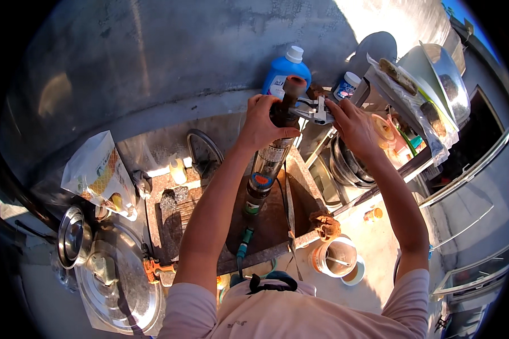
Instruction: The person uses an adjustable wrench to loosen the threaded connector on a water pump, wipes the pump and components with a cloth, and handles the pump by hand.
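A long metal cylinder that looks like a submersible pump (270, 161), with a dark neck and labels on its side, stands tilted over the stone sink (305, 203). Around its upper part wraps my left hand (261, 125), thumb on the near side. My right hand (353, 125) grips a silver metal tool with jaws (320, 111); its exact kind is unclear. The jaws touch or lie close beside the pump's neck. Below the pump, a green hose connector (244, 243) sits at the sink's front rim.
Behind the pump stands a blue jug (278, 70) with a white cap. Stacked pans (345, 164) are at the right, a white bucket (340, 254) on the floor. To the left are a curved faucet (205, 138), a plastic bag (99, 172), a large metal lid (121, 277) and an orange power tool (152, 268).
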Demonstrator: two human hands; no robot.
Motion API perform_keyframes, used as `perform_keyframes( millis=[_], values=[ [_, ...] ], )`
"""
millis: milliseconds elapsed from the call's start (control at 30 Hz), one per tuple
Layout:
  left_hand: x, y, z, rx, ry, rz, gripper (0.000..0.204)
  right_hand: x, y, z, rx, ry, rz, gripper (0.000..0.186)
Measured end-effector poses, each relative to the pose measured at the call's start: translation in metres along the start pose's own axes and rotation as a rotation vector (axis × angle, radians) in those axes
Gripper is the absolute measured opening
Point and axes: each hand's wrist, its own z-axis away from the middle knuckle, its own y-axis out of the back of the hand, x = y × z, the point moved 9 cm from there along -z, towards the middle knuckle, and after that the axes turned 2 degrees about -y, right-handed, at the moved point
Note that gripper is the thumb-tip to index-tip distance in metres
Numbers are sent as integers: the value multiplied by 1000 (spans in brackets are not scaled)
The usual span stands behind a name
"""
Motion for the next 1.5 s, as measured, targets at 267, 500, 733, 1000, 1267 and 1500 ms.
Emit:
perform_keyframes(
  millis=[267, 500, 733, 1000, 1267, 1500],
  values=[
    [-5, -4, 1, 6, -30, -54, 92, -25, -22, -12, 20, 84, 65, 48],
    [-7, -2, 10, 189, 14, 108, 90, -39, -7, -4, 118, -16, 124, 51],
    [0, -4, 5, 192, -60, 105, 57, -39, -6, 3, 122, -72, 133, 50],
    [-6, -8, 5, 196, 111, 198, 45, -46, -6, 3, 57, -75, 124, 53],
    [0, -3, 2, 191, 5, 200, 53, -18, -13, -11, -128, -71, -243, 61],
    [3, 0, 1, 146, -32, 66, 60, -6, -24, -16, -261, -65, -443, 86]
  ],
)
